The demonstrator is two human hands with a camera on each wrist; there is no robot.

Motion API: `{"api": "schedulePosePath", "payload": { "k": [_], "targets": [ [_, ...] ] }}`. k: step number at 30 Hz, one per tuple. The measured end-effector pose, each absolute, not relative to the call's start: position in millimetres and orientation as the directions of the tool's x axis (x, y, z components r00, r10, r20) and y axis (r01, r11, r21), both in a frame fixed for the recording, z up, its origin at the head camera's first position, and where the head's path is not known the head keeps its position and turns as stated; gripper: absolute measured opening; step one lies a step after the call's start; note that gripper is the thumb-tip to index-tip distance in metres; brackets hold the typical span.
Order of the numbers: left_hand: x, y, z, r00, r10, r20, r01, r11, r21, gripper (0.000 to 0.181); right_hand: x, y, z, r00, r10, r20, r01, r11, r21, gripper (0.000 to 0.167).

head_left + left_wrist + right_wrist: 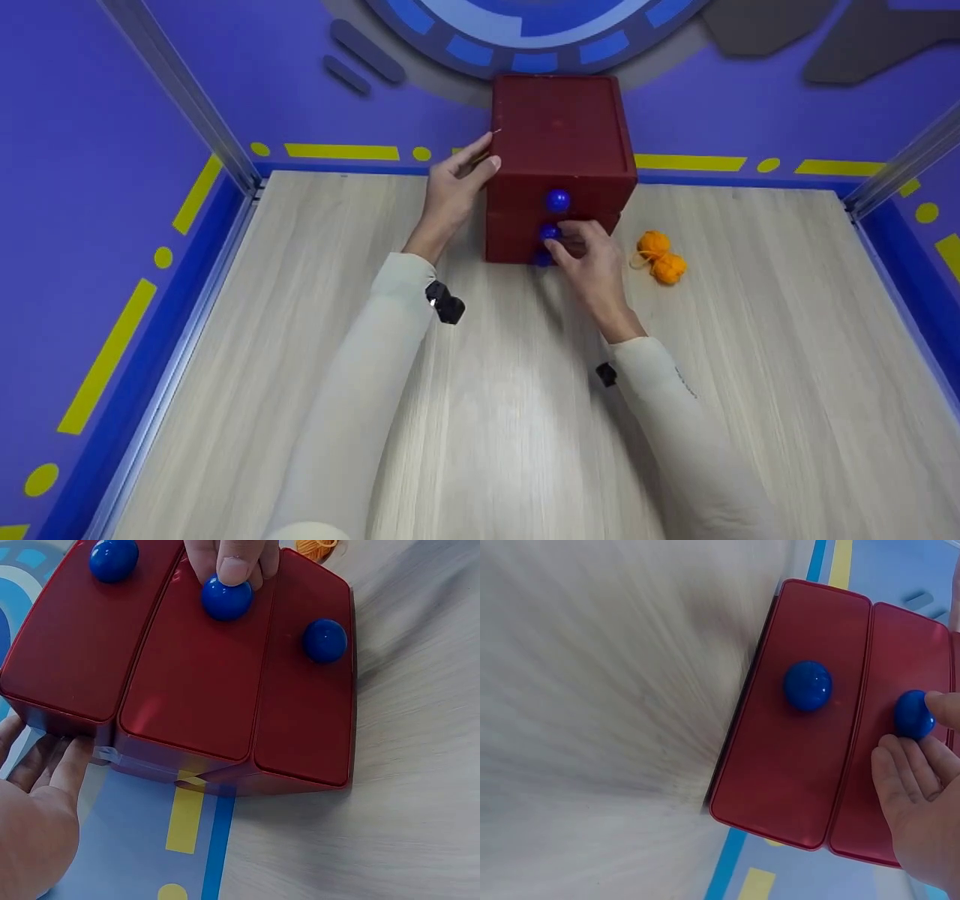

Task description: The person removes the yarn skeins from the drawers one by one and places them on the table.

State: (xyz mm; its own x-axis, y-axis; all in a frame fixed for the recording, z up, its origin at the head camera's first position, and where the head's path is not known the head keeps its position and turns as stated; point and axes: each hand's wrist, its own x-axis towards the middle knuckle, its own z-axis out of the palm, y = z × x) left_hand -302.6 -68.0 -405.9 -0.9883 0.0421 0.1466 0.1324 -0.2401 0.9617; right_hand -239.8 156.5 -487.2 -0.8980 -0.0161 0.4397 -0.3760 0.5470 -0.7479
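Observation:
A dark red box with three stacked drawers [559, 127] stands at the back of the table, each drawer front bearing a round blue knob. My right hand [596, 270] pinches the middle knob [913, 715] between thumb and fingers. The top knob [558, 200] and the bottom knob [808, 685] are untouched. Against the box's left side rests my left hand [450, 195], its fingers extended; in the left wrist view the left hand [41, 817] touches the side by the top drawer. All three drawer fronts look nearly flush.
Two orange yarn balls [661, 257] lie on the wooden table [487, 450] to the right of the box. A blue patterned wall [420, 120] rises directly behind it, with more blue walls along the left and right sides.

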Motion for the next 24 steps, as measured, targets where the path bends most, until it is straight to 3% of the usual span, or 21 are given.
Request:
{"api": "schedulePosePath", "payload": {
  "k": [24],
  "targets": [
    [-303.9, -67.5, -408.3, -0.987, 0.038, 0.154, 0.14, -0.248, 0.959, 0.047, -240.5, 151.8, -489.6, -0.891, 0.021, 0.453, -0.373, 0.533, -0.76, 0.026]
  ]
}}
